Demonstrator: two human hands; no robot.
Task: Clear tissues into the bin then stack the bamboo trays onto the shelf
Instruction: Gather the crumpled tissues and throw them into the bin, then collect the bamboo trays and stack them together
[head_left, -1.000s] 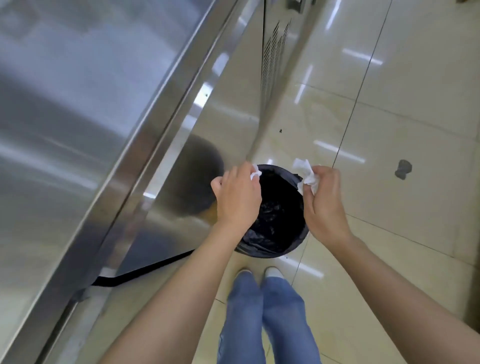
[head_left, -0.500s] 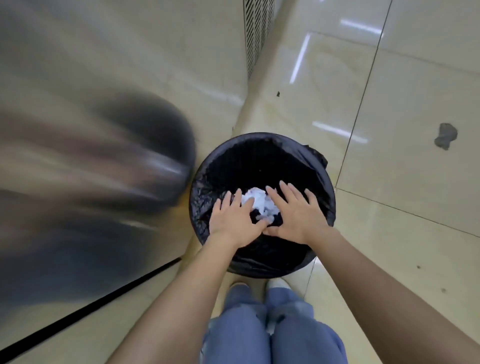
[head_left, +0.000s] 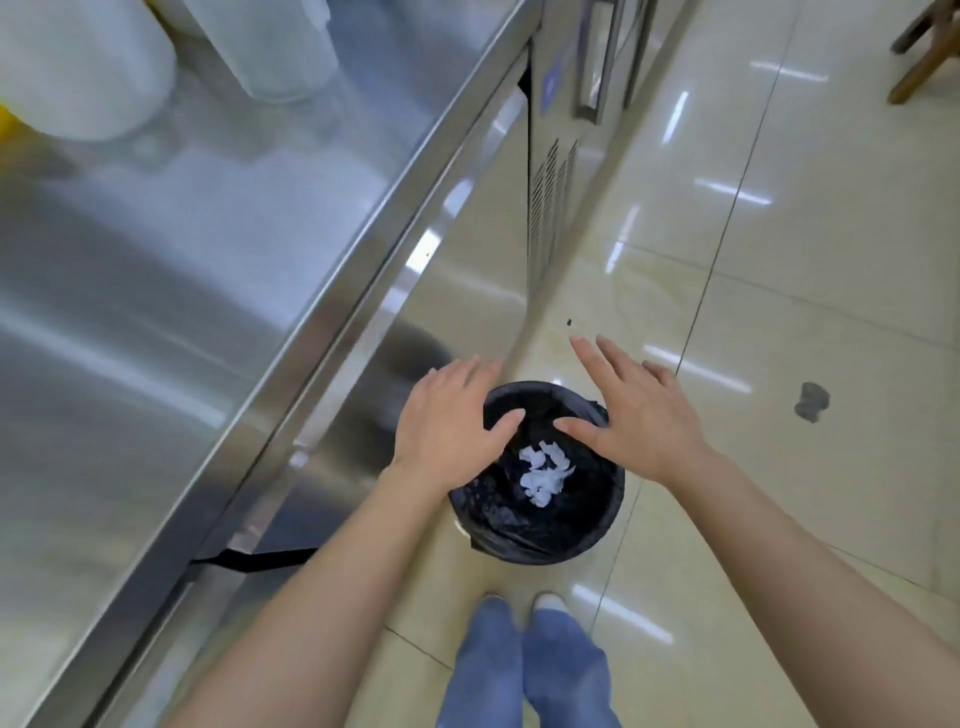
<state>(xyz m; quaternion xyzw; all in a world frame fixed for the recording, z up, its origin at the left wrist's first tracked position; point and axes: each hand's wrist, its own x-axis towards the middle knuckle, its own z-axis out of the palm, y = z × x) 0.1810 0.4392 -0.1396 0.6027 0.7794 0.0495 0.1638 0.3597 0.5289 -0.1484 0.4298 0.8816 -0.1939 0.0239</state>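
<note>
A round bin lined with a black bag stands on the tiled floor by my feet. Crumpled white tissues lie inside it. My left hand hovers over the bin's left rim, fingers spread, palm down, holding nothing. My right hand hovers over the right rim, also spread and empty. No bamboo trays or shelf show in this view.
A stainless steel counter runs along the left, its edge close to my left arm. White tubs stand on it at top left. A steel cabinet front with vents lies beyond the bin. Wooden furniture legs are at top right.
Both hands held tissues over the bin, let them drop in, and have since risen and spread apart. The view has pulled back up from the bin.
</note>
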